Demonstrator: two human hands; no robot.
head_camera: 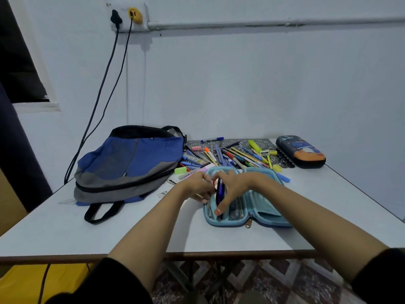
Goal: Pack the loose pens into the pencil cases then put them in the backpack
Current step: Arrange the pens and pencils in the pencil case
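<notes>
Slide the bundle of pens (220, 191) lengthwise under the mesh pocket (235, 212), keeping them parallel so the zip can close. Your right hand (233, 187) curls round them, thumb stretched down the case; what your left hand (197, 188) pinches I cannot tell. The light-blue pencil case (266, 207) lies open mid-table, loose pens (241, 156) heaped just behind
</notes>
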